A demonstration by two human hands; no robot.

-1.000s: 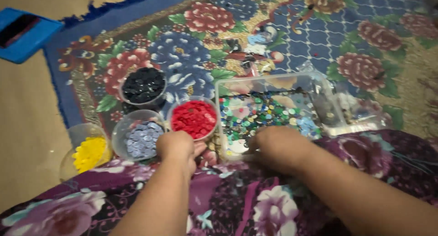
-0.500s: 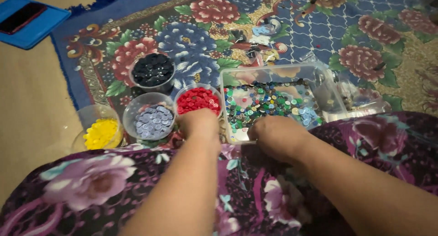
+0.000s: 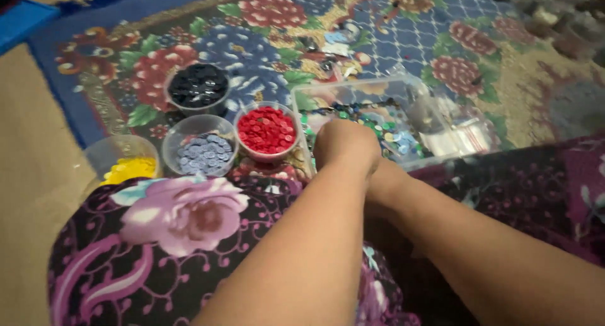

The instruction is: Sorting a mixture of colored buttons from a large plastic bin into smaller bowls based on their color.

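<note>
- Left hand [image 3: 345, 148]: held over the near-left corner of the clear plastic tray [image 3: 413, 90], back of the hand toward the camera. Fingers curl downward and out of sight; how far they are open, or whether they hold anything, cannot be told.
- Right hand: forearm crosses under the left wrist; the hand itself is hidden behind the left hand. Finger state cannot be told.
- Tray rests on the floral rug [image 3: 441, 23] and holds mixed small buttons [image 3: 394, 137], mostly green, blue and yellow.
- Red-button bowl [image 3: 266, 131]: just left of the tray, near the left hand.
- Grey-blue-button bowl [image 3: 200, 153]: just left of the red one.
- Black-button bowl [image 3: 198, 86]: behind those two.
- Yellow-button bowl [image 3: 125, 165]: farthest left, partly hidden by the dark floral cloth [image 3: 183, 238] over the person's lap.
</note>
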